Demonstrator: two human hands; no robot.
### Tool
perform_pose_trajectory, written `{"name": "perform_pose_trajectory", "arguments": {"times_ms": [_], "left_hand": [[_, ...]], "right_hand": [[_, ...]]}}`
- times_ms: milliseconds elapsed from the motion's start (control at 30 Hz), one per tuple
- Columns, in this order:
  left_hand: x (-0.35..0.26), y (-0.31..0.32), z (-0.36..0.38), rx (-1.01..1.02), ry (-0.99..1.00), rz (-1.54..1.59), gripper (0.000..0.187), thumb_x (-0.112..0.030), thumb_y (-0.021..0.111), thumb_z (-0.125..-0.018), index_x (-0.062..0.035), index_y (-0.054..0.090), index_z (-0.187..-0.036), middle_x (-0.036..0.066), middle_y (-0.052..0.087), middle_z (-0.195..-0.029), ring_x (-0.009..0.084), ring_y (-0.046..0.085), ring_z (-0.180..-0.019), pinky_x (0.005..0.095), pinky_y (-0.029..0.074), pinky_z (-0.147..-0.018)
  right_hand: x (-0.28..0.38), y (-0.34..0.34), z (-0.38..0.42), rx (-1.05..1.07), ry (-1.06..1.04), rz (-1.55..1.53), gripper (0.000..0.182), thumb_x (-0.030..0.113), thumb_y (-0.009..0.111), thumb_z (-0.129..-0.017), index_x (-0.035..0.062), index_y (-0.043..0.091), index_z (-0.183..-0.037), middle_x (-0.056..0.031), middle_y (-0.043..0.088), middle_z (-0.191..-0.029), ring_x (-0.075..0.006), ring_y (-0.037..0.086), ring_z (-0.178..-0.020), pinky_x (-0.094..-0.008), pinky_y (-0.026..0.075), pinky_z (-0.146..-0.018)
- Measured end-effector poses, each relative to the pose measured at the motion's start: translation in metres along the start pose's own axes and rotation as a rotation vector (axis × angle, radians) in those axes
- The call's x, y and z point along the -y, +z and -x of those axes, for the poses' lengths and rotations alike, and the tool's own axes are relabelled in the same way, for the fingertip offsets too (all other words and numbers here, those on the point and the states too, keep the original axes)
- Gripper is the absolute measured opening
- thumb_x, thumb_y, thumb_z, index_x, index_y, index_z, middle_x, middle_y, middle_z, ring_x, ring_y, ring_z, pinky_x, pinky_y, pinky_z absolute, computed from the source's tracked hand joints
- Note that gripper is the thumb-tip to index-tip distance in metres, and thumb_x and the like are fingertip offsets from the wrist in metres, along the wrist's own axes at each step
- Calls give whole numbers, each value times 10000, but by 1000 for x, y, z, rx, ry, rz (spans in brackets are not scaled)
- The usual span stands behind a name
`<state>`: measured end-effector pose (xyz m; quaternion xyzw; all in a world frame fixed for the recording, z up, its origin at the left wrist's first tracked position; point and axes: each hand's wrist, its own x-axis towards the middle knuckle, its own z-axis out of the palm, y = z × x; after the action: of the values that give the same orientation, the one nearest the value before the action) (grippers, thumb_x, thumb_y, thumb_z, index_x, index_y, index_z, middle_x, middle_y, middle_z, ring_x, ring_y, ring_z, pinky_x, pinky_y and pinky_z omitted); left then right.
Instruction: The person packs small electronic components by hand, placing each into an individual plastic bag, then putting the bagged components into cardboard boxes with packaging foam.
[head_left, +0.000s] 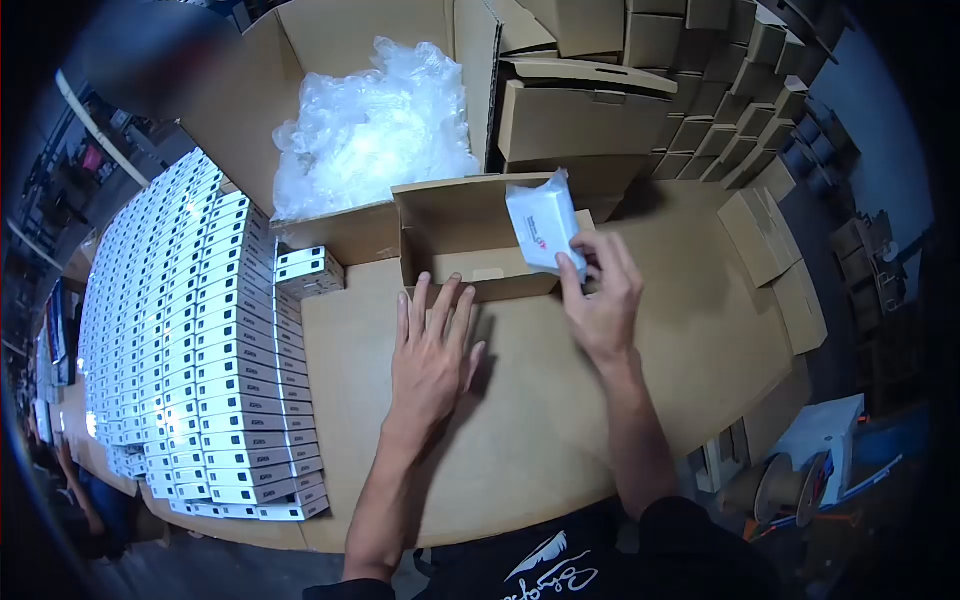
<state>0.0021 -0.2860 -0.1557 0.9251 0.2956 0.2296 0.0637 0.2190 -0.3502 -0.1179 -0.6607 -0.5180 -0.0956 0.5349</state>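
Observation:
An open cardboard box stands on the brown table, its inside facing up. My left hand lies against the box's near edge with its fingers spread, holding nothing. At the box's right end, my right hand pinches the lower right corner of a white packet in clear plastic wrap, with small print on it. The packet is tilted and overlaps the box's right part. A pale patch shows on the box's bottom.
Many small white boxes are stacked at the left, with a few more beside them. Clear plastic bags fill a large carton behind. Folded brown cartons stand at the back right; flattened cardboard lies at the table's right edge.

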Motion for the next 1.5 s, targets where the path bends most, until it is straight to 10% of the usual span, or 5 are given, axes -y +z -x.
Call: {"name": "perform_pose_trajectory", "arguments": {"times_ms": [900,1067,1500], "left_hand": [[20,7,6,-95,-12,192,501,-192,722,-884,-26,585,-1336,156,531,-1384,363,467,-1346,594,322,-1196],[45,-9,12,-303,45,421,296,-48,713,-871,-59,684,-1165,155,587,-1313,376,577,-1239,513,465,-1097],[158,-5,26,-533,-364,19,462,52,598,-854,65,569,-1314,225,565,-1340,401,532,-1297,476,435,-1110]], "right_hand": [[-51,48,5,151,13,321,68,-32,724,-829,-62,665,-842,-214,581,-934,-423,632,-823,-515,497,-752],[-19,36,6,363,78,574,248,138,668,-937,-49,720,-1091,-217,559,-1381,-402,483,-1336,-478,391,-1132],[130,142,22,634,-165,-346,422,6,668,-853,3,594,-1268,-227,573,-1328,-426,576,-1245,-448,475,-1038]]}}
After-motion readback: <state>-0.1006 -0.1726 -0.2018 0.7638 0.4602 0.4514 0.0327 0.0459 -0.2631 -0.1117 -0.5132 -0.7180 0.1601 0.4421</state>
